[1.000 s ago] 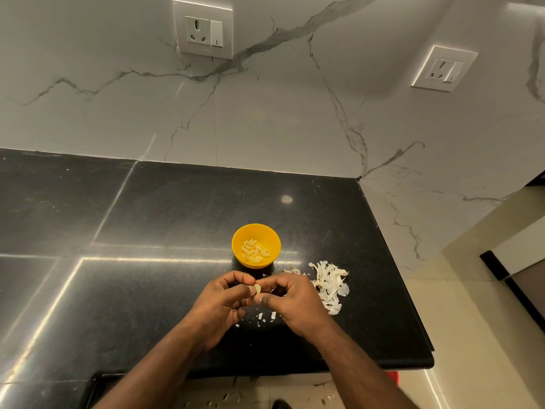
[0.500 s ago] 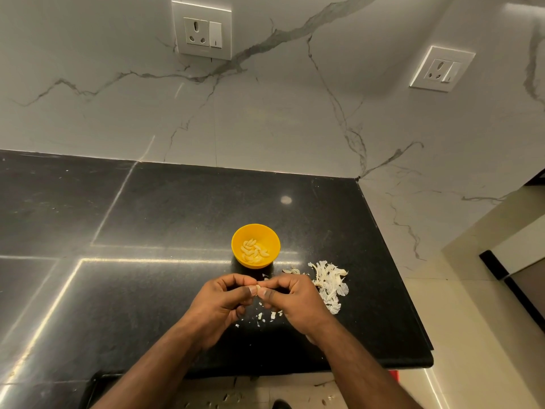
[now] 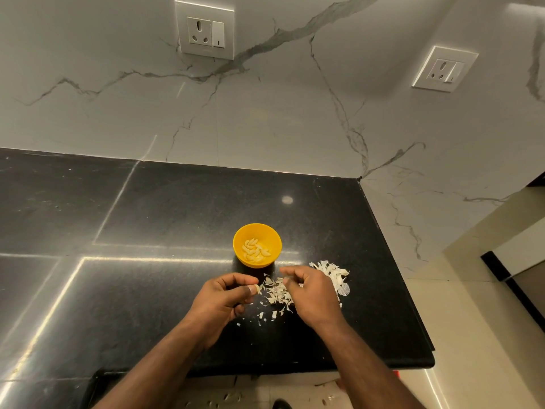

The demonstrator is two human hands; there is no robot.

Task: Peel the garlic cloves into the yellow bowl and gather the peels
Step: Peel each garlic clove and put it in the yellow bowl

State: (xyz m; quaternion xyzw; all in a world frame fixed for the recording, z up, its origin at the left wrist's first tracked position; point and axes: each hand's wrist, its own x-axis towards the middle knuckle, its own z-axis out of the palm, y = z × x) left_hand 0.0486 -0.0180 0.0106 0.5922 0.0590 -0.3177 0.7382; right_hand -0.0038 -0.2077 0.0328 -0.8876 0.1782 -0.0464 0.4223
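A yellow bowl (image 3: 257, 230) stands on the black counter and holds several peeled garlic cloves (image 3: 255, 250). Just in front of it, my left hand (image 3: 224, 299) pinches a garlic clove (image 3: 257, 288) between thumb and fingers. My right hand (image 3: 312, 293) hovers to the right of it, fingers loosely curled over a pile of white peels (image 3: 277, 293); whether it holds a peel is hidden. More peels (image 3: 334, 274) lie behind and to the right of that hand.
The black counter (image 3: 147, 290) ends at a front edge near my arms and at a right edge beside the peels. A marble wall with two sockets (image 3: 205, 29) rises behind. Peel bits (image 3: 218, 401) lie on the floor below.
My hands, joined on the clove before, have come apart. The left keeps the clove; the right has moved right, and more peels now lie between them.
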